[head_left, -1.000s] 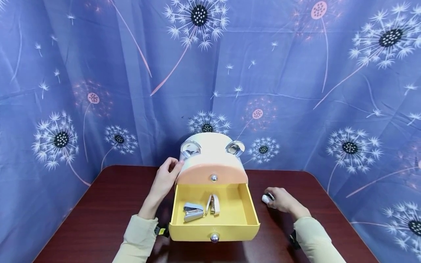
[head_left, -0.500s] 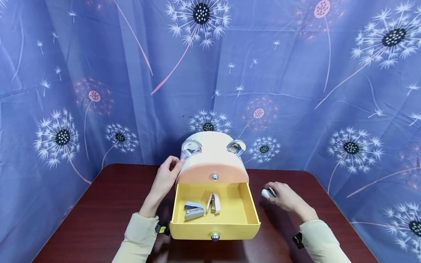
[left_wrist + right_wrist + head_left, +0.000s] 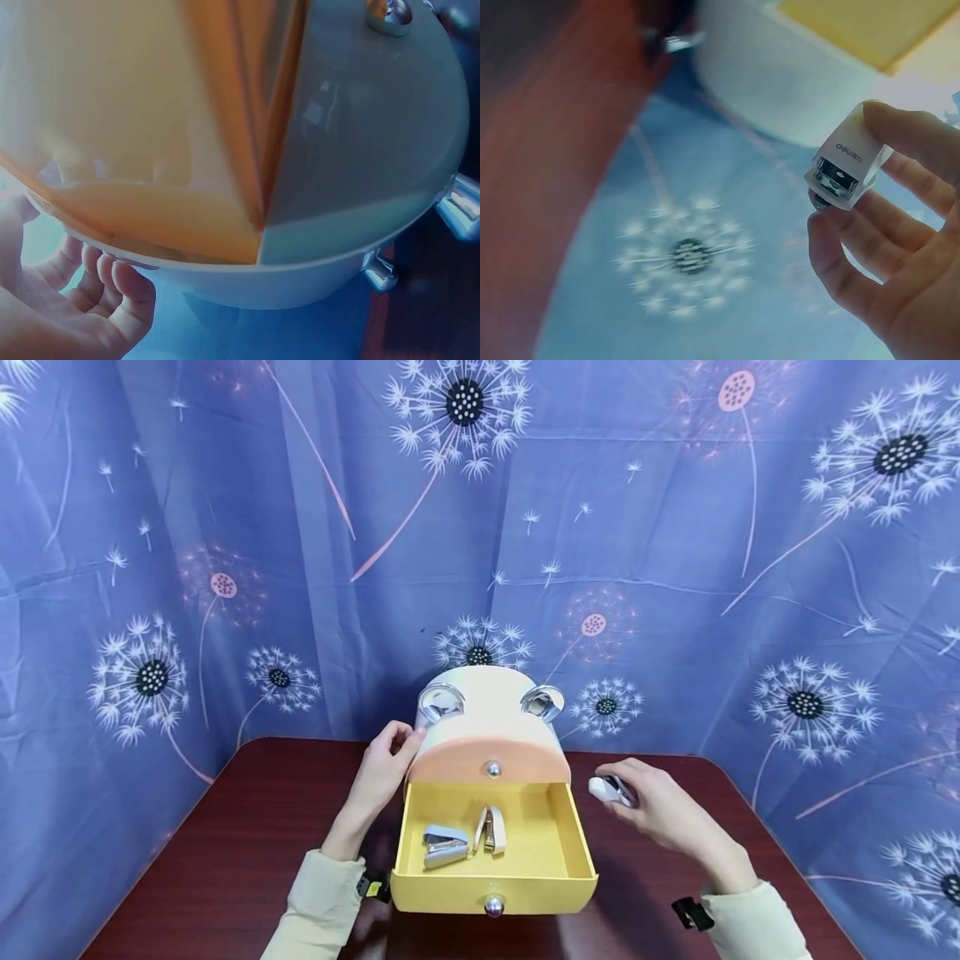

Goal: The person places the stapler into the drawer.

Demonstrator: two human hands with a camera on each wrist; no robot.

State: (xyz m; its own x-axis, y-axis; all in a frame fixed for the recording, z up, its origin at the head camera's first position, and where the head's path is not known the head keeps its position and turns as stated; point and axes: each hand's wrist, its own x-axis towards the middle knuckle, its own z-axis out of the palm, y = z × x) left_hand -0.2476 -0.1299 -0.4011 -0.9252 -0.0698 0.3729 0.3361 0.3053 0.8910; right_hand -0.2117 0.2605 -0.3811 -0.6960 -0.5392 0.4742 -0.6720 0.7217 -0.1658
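Note:
A white mini stapler [image 3: 606, 790] is pinched between the thumb and fingers of my right hand [image 3: 667, 802], to the right of the drawer box. In the right wrist view the stapler [image 3: 849, 156] shows dark lettering and a metal end. My left hand [image 3: 381, 770] rests its fingertips against the left side of the white drawer box [image 3: 491, 710]; in the left wrist view its fingers [image 3: 133, 289] bend loosely at the box's edge. The yellow drawer [image 3: 536, 831] is pulled out. Inside lie a blue-grey stapler [image 3: 446, 853] and a pale pink-white stapler [image 3: 492, 832].
The dark red table [image 3: 262, 827] reaches out on both sides of the box. Round chrome pieces [image 3: 441, 702] stick out from the box's top, and an upper peach drawer [image 3: 457, 762] is closed. Behind hangs a blue dandelion curtain [image 3: 405, 610].
My right hand has lifted the white stapler off the table and brought it slightly left, toward the drawer. My left hand stays at the box's side.

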